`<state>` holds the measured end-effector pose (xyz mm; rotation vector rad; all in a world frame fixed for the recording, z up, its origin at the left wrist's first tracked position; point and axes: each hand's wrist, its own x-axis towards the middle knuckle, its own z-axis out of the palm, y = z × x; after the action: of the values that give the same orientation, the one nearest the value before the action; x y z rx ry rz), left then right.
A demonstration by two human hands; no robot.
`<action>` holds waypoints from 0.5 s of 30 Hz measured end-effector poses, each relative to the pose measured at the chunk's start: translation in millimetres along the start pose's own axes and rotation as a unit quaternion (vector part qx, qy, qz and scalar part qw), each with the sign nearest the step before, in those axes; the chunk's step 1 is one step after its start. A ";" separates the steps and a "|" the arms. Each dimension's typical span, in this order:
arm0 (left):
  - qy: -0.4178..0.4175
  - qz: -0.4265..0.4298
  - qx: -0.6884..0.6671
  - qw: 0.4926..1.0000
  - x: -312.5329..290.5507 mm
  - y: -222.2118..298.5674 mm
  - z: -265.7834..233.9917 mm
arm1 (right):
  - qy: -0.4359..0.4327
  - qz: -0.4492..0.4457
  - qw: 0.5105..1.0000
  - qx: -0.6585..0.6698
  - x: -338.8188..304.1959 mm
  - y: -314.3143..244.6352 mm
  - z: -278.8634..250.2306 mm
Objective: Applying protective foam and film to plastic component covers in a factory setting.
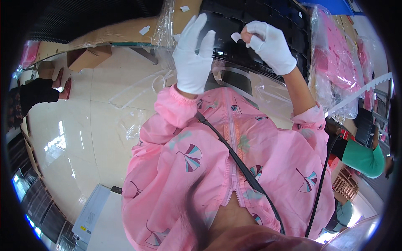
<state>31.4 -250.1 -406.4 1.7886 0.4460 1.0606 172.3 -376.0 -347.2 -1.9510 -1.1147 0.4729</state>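
Note:
Both my hands wear white gloves above a black plastic tray (224,23) with a grid of recesses. My left hand (192,58) is raised at the tray's left near corner, its fingers stretched and apart, holding nothing. My right hand (270,48) is over the middle of the tray, thumb and forefinger pinched together, with bare fingertips showing. A small white slip (235,37) sticks out to the left of that pinch; whether it is paper or a sticker I cannot tell.
Pink pieces in clear plastic wrap (333,56) lie to the right of the tray. White scraps (144,30) dot the brown table surface at left. Open cardboard (90,58) and clear strips (157,81) are lower down. Other people stand at far left and right, one in a green top (364,159).

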 end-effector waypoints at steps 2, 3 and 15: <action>-0.013 -0.199 -0.292 0.935 1.7 33.6 7.5 | -0.003 0.043 0.994 0.097 -7.3 -6.1 1.1; -0.034 -0.270 -0.372 0.887 4.9 41.4 13.2 | -0.001 0.065 0.988 0.139 -9.1 -10.7 -1.5; -0.220 -0.412 -0.447 0.763 -2.4 50.7 87.0 | 0.067 0.052 0.970 -0.226 -79.5 80.9 -111.3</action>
<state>93.5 -323.4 -376.0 0.7484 0.2901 0.1085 245.5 -517.0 -351.8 -2.4059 -1.1048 0.1410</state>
